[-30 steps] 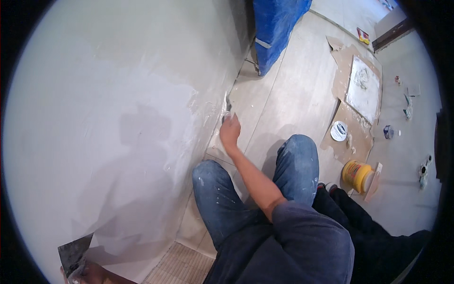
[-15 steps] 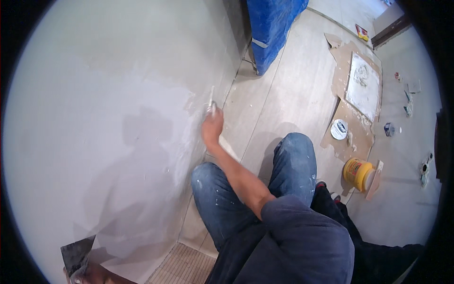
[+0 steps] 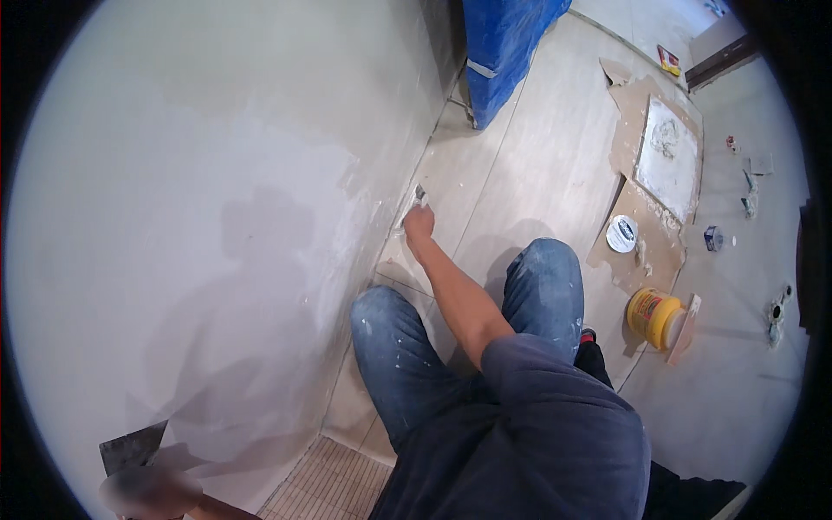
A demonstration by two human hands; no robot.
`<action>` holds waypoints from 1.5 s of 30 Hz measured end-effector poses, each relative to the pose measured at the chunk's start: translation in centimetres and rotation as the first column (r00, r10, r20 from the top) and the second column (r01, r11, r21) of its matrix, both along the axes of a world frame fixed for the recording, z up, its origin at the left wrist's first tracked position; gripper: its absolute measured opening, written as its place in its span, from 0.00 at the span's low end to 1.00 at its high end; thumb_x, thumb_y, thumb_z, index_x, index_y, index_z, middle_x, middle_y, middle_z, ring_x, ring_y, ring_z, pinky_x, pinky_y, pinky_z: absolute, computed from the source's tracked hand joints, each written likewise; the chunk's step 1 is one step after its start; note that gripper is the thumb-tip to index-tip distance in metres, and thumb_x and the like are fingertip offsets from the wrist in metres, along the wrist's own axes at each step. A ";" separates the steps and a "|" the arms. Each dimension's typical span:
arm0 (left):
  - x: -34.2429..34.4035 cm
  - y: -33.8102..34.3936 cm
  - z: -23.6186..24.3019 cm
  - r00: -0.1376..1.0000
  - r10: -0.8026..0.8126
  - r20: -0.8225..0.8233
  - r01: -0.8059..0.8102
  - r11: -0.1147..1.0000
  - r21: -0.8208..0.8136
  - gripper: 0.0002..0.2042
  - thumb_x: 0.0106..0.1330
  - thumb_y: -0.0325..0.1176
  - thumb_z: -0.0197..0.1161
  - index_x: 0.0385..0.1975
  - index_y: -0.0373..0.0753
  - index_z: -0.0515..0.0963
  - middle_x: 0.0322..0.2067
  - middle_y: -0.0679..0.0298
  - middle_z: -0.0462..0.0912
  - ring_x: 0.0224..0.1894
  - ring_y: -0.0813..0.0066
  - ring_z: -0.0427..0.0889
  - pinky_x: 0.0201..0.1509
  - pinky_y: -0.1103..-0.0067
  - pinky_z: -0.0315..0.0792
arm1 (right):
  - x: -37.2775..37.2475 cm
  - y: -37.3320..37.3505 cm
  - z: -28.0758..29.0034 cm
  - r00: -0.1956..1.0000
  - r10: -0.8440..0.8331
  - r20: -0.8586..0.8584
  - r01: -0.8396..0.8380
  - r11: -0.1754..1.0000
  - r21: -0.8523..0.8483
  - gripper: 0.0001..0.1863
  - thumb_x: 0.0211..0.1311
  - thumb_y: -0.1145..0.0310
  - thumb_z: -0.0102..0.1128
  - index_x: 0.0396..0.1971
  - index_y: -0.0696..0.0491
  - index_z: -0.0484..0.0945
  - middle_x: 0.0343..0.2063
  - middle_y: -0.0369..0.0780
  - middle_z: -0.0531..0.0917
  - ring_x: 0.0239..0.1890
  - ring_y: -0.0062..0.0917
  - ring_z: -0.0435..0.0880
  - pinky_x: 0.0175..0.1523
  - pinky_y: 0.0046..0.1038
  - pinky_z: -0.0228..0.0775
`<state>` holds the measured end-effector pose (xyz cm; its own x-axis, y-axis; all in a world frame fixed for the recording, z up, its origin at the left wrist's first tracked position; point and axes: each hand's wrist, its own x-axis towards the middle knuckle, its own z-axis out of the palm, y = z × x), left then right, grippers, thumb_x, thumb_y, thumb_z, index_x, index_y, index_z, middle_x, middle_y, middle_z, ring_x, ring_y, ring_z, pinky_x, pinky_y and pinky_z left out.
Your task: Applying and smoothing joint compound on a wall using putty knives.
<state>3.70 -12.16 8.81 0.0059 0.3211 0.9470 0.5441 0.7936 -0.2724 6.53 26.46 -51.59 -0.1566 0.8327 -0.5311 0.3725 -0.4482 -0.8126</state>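
Observation:
My right hand (image 3: 419, 223) is closed round a small putty knife (image 3: 419, 194), whose short blade points forward. It is beside the foot of the pale wall (image 3: 199, 165), low over the tiled floor; I cannot tell whether the blade touches anything. At the lower left, my left hand (image 3: 149, 492) is blurred but closed on a wide putty knife (image 3: 132, 445) with a dark, smeared blade, held in front of the wall. Lighter patches of wet-looking filler (image 3: 347, 178) show on the wall, along with my shadow.
A blue plastic sheet (image 3: 511, 61) hangs ahead. On the right, cardboard (image 3: 626, 130) bears a white board (image 3: 666, 178) with a lump of filler and a round white lid (image 3: 621, 234). A yellow tub (image 3: 652, 315) lies on its side. A slatted mat (image 3: 325, 481) is at lower left.
My right hand has come off the wall, moving right and slightly back with the small putty knife. My left hand and its wide putty knife have shifted slightly left.

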 end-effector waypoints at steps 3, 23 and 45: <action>0.3 0.5 0.1 0.965 -0.223 0.137 0.191 0.958 0.214 0.18 0.68 0.42 0.57 0.38 0.29 0.78 0.35 0.55 0.81 0.34 0.65 0.80 0.39 0.72 0.75 | -2.5 0.2 -0.2 0.985 -0.114 -0.126 0.094 0.983 -0.159 0.21 0.69 0.63 0.49 0.52 0.64 0.76 0.45 0.58 0.82 0.51 0.53 0.80 0.56 0.45 0.70; 0.5 0.1 -0.1 0.970 -0.204 0.132 0.181 0.969 0.166 0.15 0.69 0.40 0.58 0.37 0.31 0.78 0.34 0.58 0.81 0.34 0.67 0.80 0.37 0.73 0.75 | -1.6 0.5 0.2 0.934 -0.226 -0.276 0.133 0.938 -0.319 0.22 0.69 0.65 0.46 0.54 0.65 0.75 0.48 0.57 0.81 0.51 0.48 0.80 0.56 0.41 0.69; 0.3 3.9 -0.9 0.974 -0.207 0.091 0.185 0.962 0.201 0.20 0.64 0.38 0.55 0.38 0.20 0.77 0.39 0.41 0.83 0.39 0.53 0.83 0.44 0.66 0.78 | 0.7 -3.3 -0.7 0.974 -0.144 -0.177 0.085 0.948 -0.307 0.21 0.68 0.63 0.49 0.54 0.61 0.76 0.44 0.54 0.84 0.45 0.47 0.83 0.48 0.41 0.72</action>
<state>4.01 -8.30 7.92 -0.0573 0.1387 0.9887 0.7122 0.6996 -0.0569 7.19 23.14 -52.26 -0.1944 0.6615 -0.7243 0.1522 -0.7091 -0.6885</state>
